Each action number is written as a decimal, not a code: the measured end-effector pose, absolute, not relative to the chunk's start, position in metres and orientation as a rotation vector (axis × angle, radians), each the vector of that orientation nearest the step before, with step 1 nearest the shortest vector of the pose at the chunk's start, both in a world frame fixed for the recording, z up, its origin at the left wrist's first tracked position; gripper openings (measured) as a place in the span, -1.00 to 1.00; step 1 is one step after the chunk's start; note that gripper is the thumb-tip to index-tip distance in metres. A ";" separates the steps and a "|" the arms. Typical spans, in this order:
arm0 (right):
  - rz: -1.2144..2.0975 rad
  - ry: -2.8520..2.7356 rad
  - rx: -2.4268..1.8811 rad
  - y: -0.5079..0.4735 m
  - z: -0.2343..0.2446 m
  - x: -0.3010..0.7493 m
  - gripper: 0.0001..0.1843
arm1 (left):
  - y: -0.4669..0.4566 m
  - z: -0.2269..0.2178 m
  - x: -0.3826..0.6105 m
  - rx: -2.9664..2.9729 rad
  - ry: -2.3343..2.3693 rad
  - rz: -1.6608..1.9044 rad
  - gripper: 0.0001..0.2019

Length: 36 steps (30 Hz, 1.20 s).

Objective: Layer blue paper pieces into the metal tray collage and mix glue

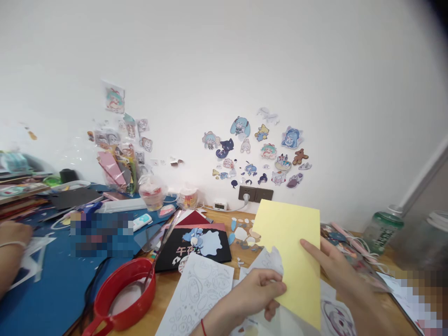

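Observation:
A pale yellow sheet of paper (294, 252) is held up over the wooden desk (168, 289). My left hand (252, 291) pinches its lower left edge together with a cut white paper piece (271, 261). My right hand (332, 266) lies against the sheet's right side with fingers stretched, the index finger on its face. A white sheet of line drawings (199, 291) lies under my left wrist.
A red bowl (121, 294) with a tool in it stands front left. A black card with blue cutouts (196, 247) lies behind it. Another person's hand (12, 252) rests on a blue mat (52, 289). Bottles (383, 228) stand at right. Stickers (259, 149) cover the wall.

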State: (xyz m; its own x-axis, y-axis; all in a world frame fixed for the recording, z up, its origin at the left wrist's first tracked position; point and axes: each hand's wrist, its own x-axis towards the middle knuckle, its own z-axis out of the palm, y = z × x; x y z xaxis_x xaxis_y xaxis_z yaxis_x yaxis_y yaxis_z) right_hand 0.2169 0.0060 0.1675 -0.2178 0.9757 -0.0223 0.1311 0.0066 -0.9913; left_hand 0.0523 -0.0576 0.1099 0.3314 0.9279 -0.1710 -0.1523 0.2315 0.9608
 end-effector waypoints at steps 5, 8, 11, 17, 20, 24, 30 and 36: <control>1.319 -1.583 -1.097 0.007 0.160 0.203 -0.27 | -0.046 0.102 0.042 1.072 0.994 1.134 -0.63; 1.358 -1.640 -1.091 0.010 0.155 0.198 -0.16 | -0.033 0.098 0.024 1.046 1.047 1.273 -0.60; 1.336 -1.668 -1.121 0.011 0.153 0.197 -0.14 | -0.023 0.100 -0.004 0.963 1.109 1.465 -0.58; 1.291 -1.711 -1.154 0.012 0.152 0.199 -0.20 | -0.024 0.114 -0.057 0.895 1.147 1.730 -0.64; 1.281 -1.720 -1.163 0.013 0.150 0.199 -0.25 | -0.024 0.113 -0.070 0.875 1.153 1.778 -0.66; 1.301 -1.747 -1.155 0.011 0.147 0.196 -0.30 | -0.017 0.101 -0.086 0.780 1.156 1.832 -0.69; 1.351 -1.786 -1.115 0.009 0.145 0.192 -0.33 | -0.017 0.098 -0.106 0.585 1.061 1.909 -0.78; 1.361 -1.830 -1.100 0.013 0.140 0.194 -0.33 | -0.027 0.113 -0.087 0.641 0.814 1.655 -0.82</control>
State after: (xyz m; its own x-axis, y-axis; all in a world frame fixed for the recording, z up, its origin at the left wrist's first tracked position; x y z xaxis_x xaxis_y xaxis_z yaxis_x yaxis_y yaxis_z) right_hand 0.1938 0.0126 0.1398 -0.4766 0.8790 -0.0111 0.2638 0.1309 -0.9557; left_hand -0.0868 -0.0266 0.1125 -0.2248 0.9744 -0.0045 -0.5987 -0.1345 0.7896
